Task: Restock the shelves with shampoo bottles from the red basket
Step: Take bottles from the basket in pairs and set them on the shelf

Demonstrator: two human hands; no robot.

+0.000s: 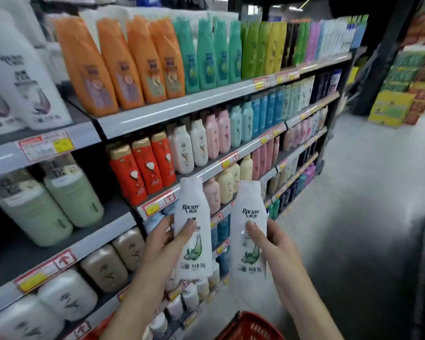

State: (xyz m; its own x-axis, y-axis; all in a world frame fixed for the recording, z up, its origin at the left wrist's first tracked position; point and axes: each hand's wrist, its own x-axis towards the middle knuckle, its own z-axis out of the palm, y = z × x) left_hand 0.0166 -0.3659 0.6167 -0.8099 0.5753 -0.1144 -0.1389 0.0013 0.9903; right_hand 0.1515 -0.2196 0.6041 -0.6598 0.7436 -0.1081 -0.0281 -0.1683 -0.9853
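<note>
Left hand [166, 241]: I gripped a white bottle [196, 251].
Right hand [277, 246]: I gripped a second bottle [248, 256].
Red basket [250, 327]: sat below.

Left bottle [193, 231]: a white Raclen shampoo bottle with a green plant graphic is standing upright above the red basket [250, 327], with the left hand [162, 241] gripping its lower half.
Right bottle [248, 236]: a matching white bottle is leaning slightly, also above the basket, with the right hand [276, 244] gripping it.
Red basket: its mesh rim is showing below both bottles.
Shelves [172, 111]: grey tiers are carrying rows of coloured bottles, up and left of the basket.
</note>
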